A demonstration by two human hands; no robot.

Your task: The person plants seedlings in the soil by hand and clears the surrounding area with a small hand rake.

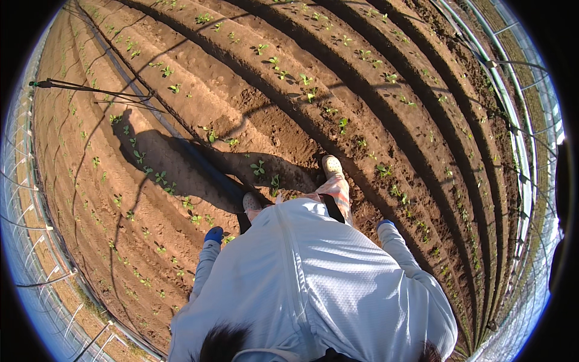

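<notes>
My left hand [214, 234], in a blue glove, hangs at my left side above a soil ridge with young leafy seedlings [195, 219]. At my right side hangs my right hand [384, 222], of which only a sliver of blue glove shows past the light sleeve. Whether the fingers of either hand are closed is too hard to make out, and nothing is seen in them. Between my clog-style shoes [333, 166] a few seedlings [258, 168] grow in the shadow on the soil.
A dark irrigation hose [167, 123] runs along the ground by my left shoe. Long soil ridges with deep furrows [398, 122] lie on both sides. Thin dark cords [95, 88] stretch in from the left. Greenhouse frame pipes [511, 104] curve along the right, with clear sheeting beyond.
</notes>
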